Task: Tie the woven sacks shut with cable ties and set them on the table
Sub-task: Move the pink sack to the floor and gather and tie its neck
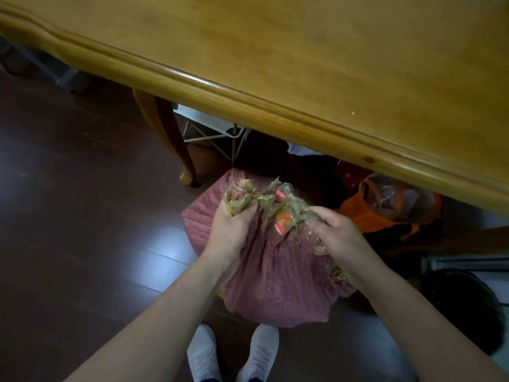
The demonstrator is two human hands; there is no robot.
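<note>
Gripping pink woven sack (pixel 275 271) w/ both hands, greenish mouth bunched.

Glossy dark floor (pixel 82 216) reflects light beneath a honey-coloured wooden table (pixel 303 51) with a curved leg (pixel 166 128).

It looked like a home: a big yellow-brown wooden table (pixel 303 51) stood beyond the left hand (pixel 234 230), dark shiny floorboards (pixel 68 216) beside it.
</note>
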